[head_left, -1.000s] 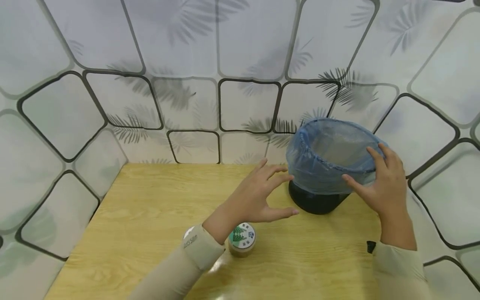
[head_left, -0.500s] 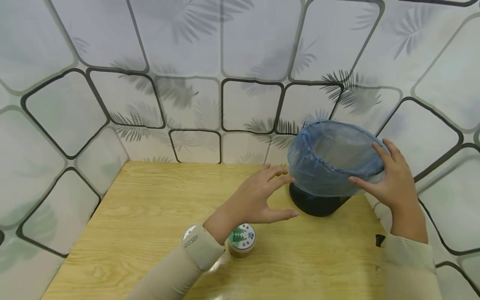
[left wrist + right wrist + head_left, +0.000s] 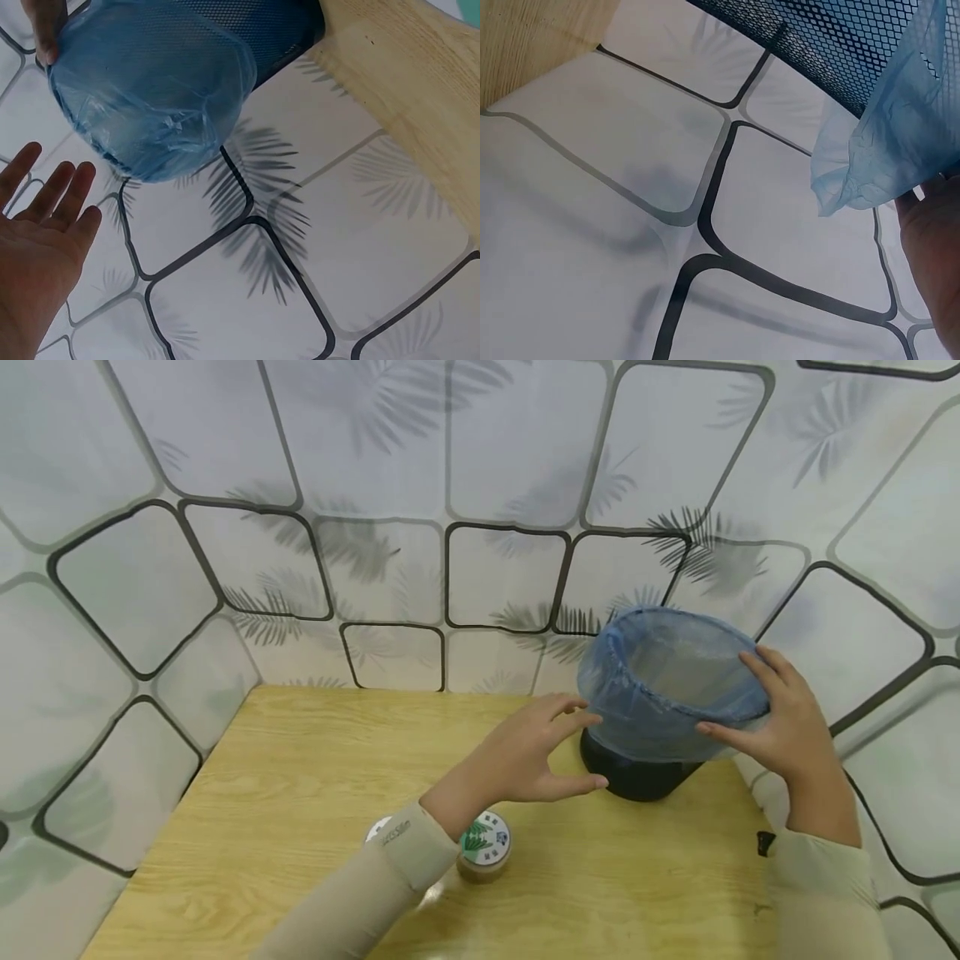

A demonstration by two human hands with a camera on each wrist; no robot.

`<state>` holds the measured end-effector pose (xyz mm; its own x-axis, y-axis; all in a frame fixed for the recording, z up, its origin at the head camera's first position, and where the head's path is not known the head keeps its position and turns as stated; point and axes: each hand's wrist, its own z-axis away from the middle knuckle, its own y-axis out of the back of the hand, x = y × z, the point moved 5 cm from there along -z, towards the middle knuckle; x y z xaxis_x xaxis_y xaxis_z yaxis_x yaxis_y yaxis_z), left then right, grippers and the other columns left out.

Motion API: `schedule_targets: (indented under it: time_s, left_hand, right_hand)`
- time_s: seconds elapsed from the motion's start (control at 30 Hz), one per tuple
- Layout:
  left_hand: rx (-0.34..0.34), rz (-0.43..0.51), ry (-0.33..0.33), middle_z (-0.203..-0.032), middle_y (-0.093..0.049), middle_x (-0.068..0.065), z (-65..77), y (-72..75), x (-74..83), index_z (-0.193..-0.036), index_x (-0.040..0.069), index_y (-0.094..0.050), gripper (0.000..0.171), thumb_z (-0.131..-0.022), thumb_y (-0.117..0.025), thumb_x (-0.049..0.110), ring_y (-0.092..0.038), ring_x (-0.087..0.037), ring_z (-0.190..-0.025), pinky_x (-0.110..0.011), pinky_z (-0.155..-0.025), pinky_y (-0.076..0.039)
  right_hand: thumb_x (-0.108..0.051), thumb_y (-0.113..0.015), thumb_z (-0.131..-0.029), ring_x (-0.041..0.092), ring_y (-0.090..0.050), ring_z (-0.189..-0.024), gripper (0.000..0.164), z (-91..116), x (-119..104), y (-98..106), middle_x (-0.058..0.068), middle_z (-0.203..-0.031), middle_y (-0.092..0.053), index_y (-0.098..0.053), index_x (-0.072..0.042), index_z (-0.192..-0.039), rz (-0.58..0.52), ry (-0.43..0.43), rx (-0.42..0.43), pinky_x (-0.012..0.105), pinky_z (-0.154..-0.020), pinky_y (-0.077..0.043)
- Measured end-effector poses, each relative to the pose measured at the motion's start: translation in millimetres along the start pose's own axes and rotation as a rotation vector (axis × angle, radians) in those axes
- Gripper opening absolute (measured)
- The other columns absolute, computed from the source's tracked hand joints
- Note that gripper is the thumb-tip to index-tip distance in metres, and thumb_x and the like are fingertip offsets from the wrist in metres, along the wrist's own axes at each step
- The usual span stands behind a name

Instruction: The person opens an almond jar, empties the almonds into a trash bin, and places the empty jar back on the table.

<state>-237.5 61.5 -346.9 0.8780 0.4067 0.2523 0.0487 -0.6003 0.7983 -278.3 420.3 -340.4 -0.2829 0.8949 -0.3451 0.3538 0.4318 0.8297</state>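
Note:
At the table's back right stands a dark mesh trash bin (image 3: pixel 637 777), with a blue plastic bag (image 3: pixel 645 735) spread over its rim. My right hand (image 3: pixel 787 727) holds the bin's right side through the bag, thumb at the front and bent fingers at the rim. In the right wrist view, the fingertips are partly hidden by the bag. My left hand (image 3: pixel 525 760) hovers left of the bin, thumb and fingers spread and nothing between them. From the left wrist view, that hand (image 3: pixel 45 247) is apart from the bag (image 3: pixel 157 97).
A tan roll (image 3: pixel 483 847) with a green-and-white round label stands on the wooden table (image 3: pixel 300 777) behind the left forearm. A second round white thing (image 3: pixel 377 827) is mostly hidden by the left sleeve. Patterned wall sheets (image 3: pixel 375 568) enclose the table's back and sides.
My right hand has moved right, from the front of the bag to its right side. My left hand has shifted only slightly. The bin stays in place while the view shifts a little.

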Motion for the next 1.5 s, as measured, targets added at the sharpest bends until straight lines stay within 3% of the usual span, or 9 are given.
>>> schedule_targets:
  time_s: [0.3,0.5,0.8,1.0,1.27,1.5]
  left_hand:
    - [-0.013,0.059,0.005,-0.156,-0.054,-0.011,-13.9,-5.3,2.0,-0.151,0.017,-0.059,0.071,-0.093,-0.078,0.055,-0.052,-0.024,-0.145,-0.041,-0.119,-0.047]
    - [0.027,0.042,0.016,-0.162,-0.047,-0.014,-17.7,-6.4,1.1,-0.146,0.018,-0.063,0.066,-0.093,-0.077,0.056,-0.046,-0.028,-0.151,-0.045,-0.123,-0.044]
    - [0.026,0.104,0.029,-0.164,-0.044,-0.015,-20.7,-7.1,0.4,-0.145,0.016,-0.064,0.065,-0.093,-0.079,0.053,-0.045,-0.03,-0.152,-0.049,-0.122,-0.045]
    - [0.01,0.144,0.042,-0.166,-0.04,-0.014,-25.7,-13.2,-5.7,-0.147,0.017,-0.062,0.065,-0.094,-0.079,0.051,-0.042,-0.03,-0.153,-0.05,-0.122,-0.044]
    - [0.002,0.055,0.061,-0.171,-0.033,-0.012,-40.3,-25.2,-13.5,-0.155,0.018,-0.053,0.076,-0.095,-0.074,0.059,-0.037,-0.028,-0.157,-0.046,-0.127,-0.038]
    - [-0.005,0.034,0.019,-0.168,-0.039,-0.014,-59.8,-26.9,-11.6,-0.157,0.014,-0.051,0.08,-0.095,-0.074,0.058,-0.042,-0.028,-0.154,-0.043,-0.128,-0.037]
  right_hand:
    - [-0.042,-0.099,-0.068,0.049,-0.02,-0.161,0.125,-1,2,-5,0.019,-0.174,-0.027,-0.032,-0.012,-0.168,0.021,0.021,0.009,0.078,-0.123,-0.019]
    - [-0.043,-0.1,-0.066,0.049,-0.022,-0.16,0.125,-3,-1,-4,0.022,-0.172,-0.031,-0.034,-0.009,-0.167,0.029,0.029,0.011,0.078,-0.122,-0.021]
    - [-0.046,-0.098,-0.069,0.043,-0.012,-0.165,0.121,-5,-3,-7,0.022,-0.172,-0.032,-0.037,-0.008,-0.166,0.029,0.046,-0.02,0.076,-0.126,-0.014]
    - [-0.051,-0.096,-0.069,0.052,-0.024,-0.158,0.119,-7,-7,-8,0.025,-0.169,-0.037,-0.04,-0.006,-0.164,0.074,0.063,-0.027,0.075,-0.125,-0.019]
    - [-0.055,-0.096,-0.068,0.054,-0.029,-0.155,0.12,-8,-9,-9,0.025,-0.167,-0.039,-0.042,-0.006,-0.163,0.109,0.057,-0.03,0.077,-0.122,-0.023]
    - [-0.055,-0.095,-0.068,0.055,-0.028,-0.155,0.12,-8,-10,-7,0.026,-0.167,-0.039,-0.042,-0.005,-0.163,0.119,0.058,-0.029,0.077,-0.121,-0.024]
